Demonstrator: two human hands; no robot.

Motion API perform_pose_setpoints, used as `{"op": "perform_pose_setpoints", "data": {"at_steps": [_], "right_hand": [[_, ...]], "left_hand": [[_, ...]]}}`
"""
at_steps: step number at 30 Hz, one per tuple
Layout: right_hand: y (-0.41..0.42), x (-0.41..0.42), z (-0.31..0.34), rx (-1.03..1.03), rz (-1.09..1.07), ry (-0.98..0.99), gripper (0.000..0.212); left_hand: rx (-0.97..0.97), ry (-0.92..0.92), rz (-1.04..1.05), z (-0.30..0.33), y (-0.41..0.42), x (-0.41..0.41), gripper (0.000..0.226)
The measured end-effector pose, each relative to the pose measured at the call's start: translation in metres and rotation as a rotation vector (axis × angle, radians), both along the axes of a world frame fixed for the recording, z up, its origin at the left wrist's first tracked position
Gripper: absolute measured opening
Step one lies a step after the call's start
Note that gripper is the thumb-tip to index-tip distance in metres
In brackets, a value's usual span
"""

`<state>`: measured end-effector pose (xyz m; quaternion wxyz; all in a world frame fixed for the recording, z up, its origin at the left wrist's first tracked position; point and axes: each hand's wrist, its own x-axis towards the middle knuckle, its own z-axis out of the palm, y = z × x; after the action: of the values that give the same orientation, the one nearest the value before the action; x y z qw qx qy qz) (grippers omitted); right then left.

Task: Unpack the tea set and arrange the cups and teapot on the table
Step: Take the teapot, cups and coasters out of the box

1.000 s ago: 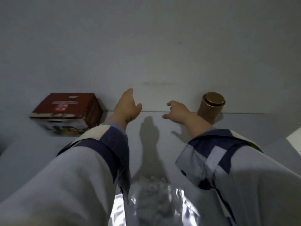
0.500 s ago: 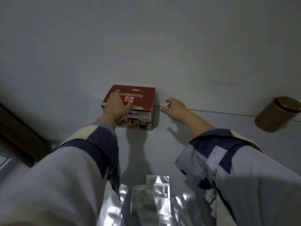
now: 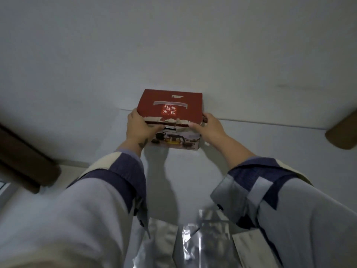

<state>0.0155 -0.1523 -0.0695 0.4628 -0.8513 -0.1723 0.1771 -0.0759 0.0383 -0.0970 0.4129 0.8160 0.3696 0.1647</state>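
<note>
Tea set box [image 3: 171, 117], red-topped with a torn front edge, sits at the far side of the white worktop [image 3: 260, 144] against the wall. Left hand [image 3: 140, 126] clamps its left side and right hand [image 3: 209, 127] its right, both grips closed on the cardboard, thumbs on the front face. Silver foil bags [image 3: 193, 240] lie near, brown canister [image 3: 343, 132] far right.

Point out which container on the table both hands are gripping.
The red box against the wall, left hand and right hand on its sides; the brown canister stands untouched at far right.
</note>
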Motion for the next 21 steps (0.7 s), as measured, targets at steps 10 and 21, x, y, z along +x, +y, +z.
{"op": "perform_pose_setpoints", "data": {"at_steps": [10,21], "right_hand": [[-0.011,-0.029,-0.009,0.024,-0.024,-0.031,0.053],[-0.010,-0.039,0.005,0.203,-0.153,0.017,0.027]], "left_hand": [[0.032,0.008,0.053,-0.002,-0.012,-0.023,0.099],[-0.092,-0.064,0.081,0.001,-0.018,-0.036,0.110]]}}
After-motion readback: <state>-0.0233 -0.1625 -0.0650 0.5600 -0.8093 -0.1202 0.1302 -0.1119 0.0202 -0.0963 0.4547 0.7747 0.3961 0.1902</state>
